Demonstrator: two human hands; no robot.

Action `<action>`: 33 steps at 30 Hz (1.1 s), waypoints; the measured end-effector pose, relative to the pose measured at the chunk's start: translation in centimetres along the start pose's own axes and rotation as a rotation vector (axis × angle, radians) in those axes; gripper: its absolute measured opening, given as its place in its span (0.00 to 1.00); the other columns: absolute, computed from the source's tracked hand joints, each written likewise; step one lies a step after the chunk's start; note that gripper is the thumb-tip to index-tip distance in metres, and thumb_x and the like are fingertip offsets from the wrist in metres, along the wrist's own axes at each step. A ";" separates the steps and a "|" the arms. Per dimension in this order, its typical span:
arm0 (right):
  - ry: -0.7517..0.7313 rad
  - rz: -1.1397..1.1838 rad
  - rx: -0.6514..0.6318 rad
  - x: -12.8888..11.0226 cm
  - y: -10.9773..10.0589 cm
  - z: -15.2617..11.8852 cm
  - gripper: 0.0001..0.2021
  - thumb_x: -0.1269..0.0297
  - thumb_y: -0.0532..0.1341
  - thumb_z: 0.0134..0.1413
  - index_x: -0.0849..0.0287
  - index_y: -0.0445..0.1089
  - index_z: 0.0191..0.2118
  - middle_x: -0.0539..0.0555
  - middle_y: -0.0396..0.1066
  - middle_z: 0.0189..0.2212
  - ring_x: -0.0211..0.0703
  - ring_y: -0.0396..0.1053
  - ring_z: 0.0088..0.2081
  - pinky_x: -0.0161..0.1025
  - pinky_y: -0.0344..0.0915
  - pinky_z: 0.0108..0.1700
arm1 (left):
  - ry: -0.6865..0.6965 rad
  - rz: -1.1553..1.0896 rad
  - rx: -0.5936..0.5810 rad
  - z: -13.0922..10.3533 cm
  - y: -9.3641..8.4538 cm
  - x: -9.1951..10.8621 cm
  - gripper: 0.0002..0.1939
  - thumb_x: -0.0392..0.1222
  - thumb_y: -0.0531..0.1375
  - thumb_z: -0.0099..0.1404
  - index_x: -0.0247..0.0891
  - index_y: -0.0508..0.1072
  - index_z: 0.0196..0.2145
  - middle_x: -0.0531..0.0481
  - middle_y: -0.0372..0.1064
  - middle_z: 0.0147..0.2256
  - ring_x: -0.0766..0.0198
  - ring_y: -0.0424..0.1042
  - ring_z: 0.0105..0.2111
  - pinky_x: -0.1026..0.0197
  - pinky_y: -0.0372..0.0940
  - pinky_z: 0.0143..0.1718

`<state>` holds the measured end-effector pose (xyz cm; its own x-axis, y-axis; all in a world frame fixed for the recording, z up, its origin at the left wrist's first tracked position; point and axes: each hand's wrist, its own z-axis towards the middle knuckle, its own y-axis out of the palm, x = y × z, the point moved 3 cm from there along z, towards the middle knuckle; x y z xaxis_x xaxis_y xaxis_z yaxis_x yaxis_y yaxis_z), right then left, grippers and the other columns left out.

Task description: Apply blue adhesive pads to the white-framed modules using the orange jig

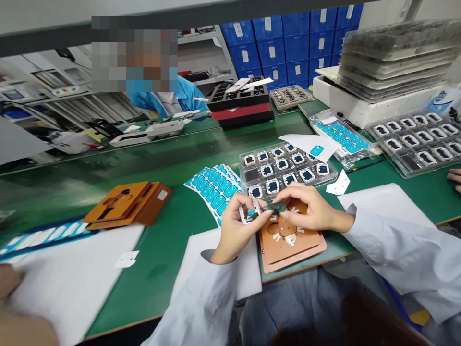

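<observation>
My left hand (234, 230) pinches a small white frame-like housing (256, 206) by its edge, tilted on its side. A thin, dark green glossy piece (276, 207) is gripped between the thumb and fingers of my right hand (306, 209). Its left end meets my left fingertips, and whether it touches the housing I cannot tell. Both hands are above a copper-coloured fixture plate (295, 252) with a rounded recess and white pads. Just behind them is a clear tray (245, 180) of similar white housings with dark centres.
Blue sticker sheets (216, 190) lie left of the tray. A stacked orange fixture (122, 206) stands farther left. White foam sheets (201, 259) line the front edge. Another housing tray (410, 156) and stacked trays (396, 67) are at right. A co-worker (187, 93) sits opposite.
</observation>
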<state>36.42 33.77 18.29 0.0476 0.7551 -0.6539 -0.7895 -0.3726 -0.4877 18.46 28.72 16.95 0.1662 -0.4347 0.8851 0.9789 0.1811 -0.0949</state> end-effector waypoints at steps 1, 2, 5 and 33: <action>-0.003 0.000 0.005 0.0 0.0 0.0 0.08 0.69 0.65 0.53 0.58 0.73 0.41 0.51 0.74 0.30 0.41 0.71 0.34 0.38 0.69 0.38 | -0.005 -0.007 -0.007 0.0 0.1 0.0 0.21 0.46 0.73 0.53 0.40 0.62 0.27 0.53 0.73 0.28 0.64 0.74 0.28 0.63 0.68 0.31; -0.004 0.000 0.012 0.1 0.0 0.0 0.07 0.69 0.64 0.53 0.58 0.73 0.40 0.51 0.74 0.30 0.41 0.71 0.33 0.38 0.68 0.37 | -0.009 -0.012 -0.012 0.0 0.1 0.0 0.22 0.46 0.73 0.53 0.40 0.62 0.27 0.53 0.74 0.28 0.65 0.74 0.28 0.63 0.68 0.30; 0.017 -0.005 0.026 0.3 0.2 0.0 0.05 0.69 0.65 0.54 0.57 0.74 0.39 0.51 0.74 0.29 0.40 0.70 0.32 0.37 0.68 0.37 | -0.015 -0.014 -0.018 0.0 0.2 0.0 0.21 0.46 0.73 0.53 0.40 0.62 0.27 0.53 0.74 0.28 0.65 0.74 0.28 0.63 0.69 0.31; 0.050 0.194 0.030 4.1 -2.1 0.1 0.10 0.57 0.65 0.59 0.56 0.74 0.41 0.53 0.76 0.36 0.43 0.75 0.38 0.42 0.71 0.44 | 0.099 0.108 0.254 -4.8 -6.9 5.0 0.18 0.37 0.73 0.52 0.39 0.65 0.29 0.54 0.74 0.26 0.65 0.76 0.30 0.65 0.69 0.32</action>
<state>38.19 37.74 16.68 -0.0780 0.6427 -0.7621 -0.8045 -0.4921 -0.3326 13.08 21.08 19.81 0.2913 -0.4828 0.8259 0.8956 0.4411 -0.0580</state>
